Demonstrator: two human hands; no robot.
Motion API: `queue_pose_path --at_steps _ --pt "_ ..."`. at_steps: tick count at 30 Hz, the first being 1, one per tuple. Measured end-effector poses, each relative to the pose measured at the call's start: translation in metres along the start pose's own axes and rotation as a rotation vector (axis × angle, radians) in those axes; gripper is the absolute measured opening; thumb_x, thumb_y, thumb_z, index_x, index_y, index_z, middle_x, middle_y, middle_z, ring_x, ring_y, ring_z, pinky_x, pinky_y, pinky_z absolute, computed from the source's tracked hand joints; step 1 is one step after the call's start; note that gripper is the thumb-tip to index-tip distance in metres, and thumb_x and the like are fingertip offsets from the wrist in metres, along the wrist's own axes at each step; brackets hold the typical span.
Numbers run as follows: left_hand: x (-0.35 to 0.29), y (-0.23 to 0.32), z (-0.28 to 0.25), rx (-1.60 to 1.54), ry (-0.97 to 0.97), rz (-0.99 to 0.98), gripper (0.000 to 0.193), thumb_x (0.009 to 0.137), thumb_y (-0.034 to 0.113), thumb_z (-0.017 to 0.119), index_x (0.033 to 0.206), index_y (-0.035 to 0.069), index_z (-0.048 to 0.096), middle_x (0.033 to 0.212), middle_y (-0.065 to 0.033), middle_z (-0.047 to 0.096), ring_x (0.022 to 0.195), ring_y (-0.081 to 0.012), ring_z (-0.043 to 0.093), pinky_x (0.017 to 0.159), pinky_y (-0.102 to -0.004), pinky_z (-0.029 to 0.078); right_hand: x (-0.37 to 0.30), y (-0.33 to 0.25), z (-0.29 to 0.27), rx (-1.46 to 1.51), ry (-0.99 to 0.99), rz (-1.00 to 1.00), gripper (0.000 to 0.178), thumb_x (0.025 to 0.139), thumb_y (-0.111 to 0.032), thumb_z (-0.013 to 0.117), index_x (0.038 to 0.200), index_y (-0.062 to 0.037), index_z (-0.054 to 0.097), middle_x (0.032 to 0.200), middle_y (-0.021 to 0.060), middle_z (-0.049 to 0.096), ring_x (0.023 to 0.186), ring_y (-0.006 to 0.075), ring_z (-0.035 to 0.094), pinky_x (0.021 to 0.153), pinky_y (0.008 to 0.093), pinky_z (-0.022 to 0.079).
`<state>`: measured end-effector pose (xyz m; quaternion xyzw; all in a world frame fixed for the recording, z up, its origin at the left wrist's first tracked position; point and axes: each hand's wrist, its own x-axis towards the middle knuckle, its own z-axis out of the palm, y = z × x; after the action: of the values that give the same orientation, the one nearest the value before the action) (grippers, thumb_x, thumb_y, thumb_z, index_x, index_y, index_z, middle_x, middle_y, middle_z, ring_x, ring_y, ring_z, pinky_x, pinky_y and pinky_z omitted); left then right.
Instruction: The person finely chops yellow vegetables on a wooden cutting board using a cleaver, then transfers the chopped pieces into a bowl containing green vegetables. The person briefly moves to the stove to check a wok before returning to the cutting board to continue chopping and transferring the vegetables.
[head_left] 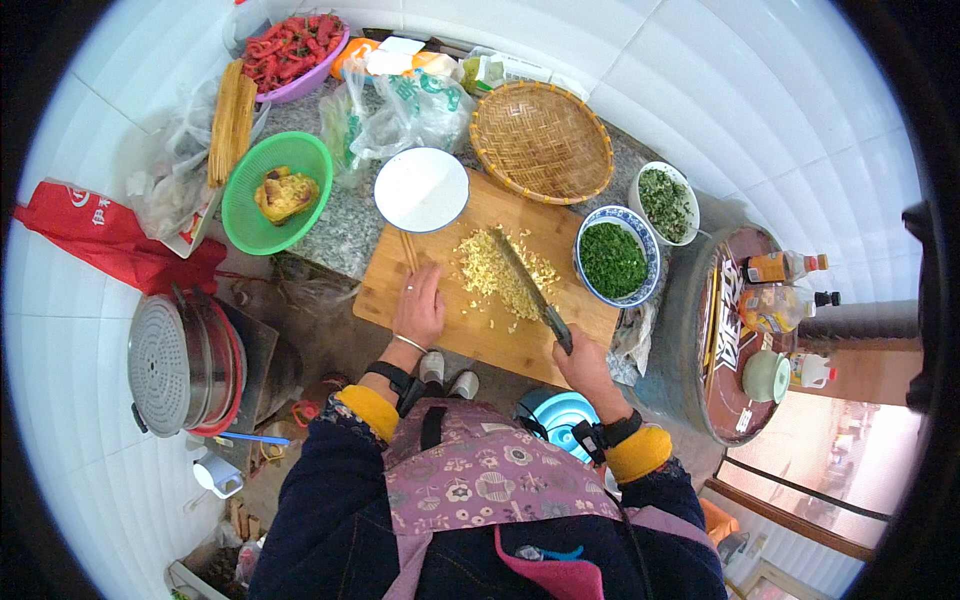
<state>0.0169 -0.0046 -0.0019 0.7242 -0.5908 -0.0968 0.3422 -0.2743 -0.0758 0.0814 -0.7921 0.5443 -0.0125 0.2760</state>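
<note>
R hand (584, 361) wrapped round the kitchen knife's (524, 277) handle, blade angled over minced yellow bits (482, 274) mid cutting board (385, 272); L hand (419, 303) flat nr its near-L corner, fingers gripping nothing, prob. steadying it, clear of the blade.

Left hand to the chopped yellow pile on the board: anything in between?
Nothing visible: only a strip of mostly bare cutting board separates the left hand from the chopped yellow pile. The knife in the right hand crosses the pile itself, not that gap.
</note>
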Motion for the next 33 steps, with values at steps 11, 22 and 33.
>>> queue_pose_path --at_steps 11,22,33 --pt "0.001 -0.001 -0.002 0.009 -0.049 -0.019 0.048 0.085 0.008 0.051 0.131 0.0 0.044 0.13 -0.0224 0.049 0.122 -0.0389 0.045 0.109 -0.0507 0.029 -0.01 -0.004 0.002 0.15 0.007 0.095 0.024 0.084 -0.023 0.058 0.098 -0.0034 0.054 0.075 0.027 0.061 0.072 0.0461 0.06 0.064 0.0535 0.047" --pt "0.003 0.002 -0.003 0.036 -0.051 0.005 0.044 0.085 0.007 0.051 0.128 0.002 0.045 0.128 -0.0183 0.053 0.124 -0.0351 0.046 0.109 -0.0515 0.028 -0.013 -0.025 0.012 0.086 0.034 0.122 0.024 0.084 -0.023 0.059 0.098 -0.0045 0.053 0.071 0.0259 0.06 0.07 0.0472 0.059 0.062 0.0543 0.046" --pt "0.002 -0.006 -0.002 -0.13 0.023 0.016 0.034 0.088 0.006 0.049 0.122 0.003 0.052 0.116 -0.019 0.059 0.113 -0.0367 0.052 0.105 -0.0523 0.032 -0.005 -0.031 0.014 -0.039 -0.04 0.007 0.026 0.084 -0.025 0.06 0.101 -0.0074 0.051 0.07 0.0245 0.062 0.066 0.0452 0.061 0.06 0.0556 0.048"
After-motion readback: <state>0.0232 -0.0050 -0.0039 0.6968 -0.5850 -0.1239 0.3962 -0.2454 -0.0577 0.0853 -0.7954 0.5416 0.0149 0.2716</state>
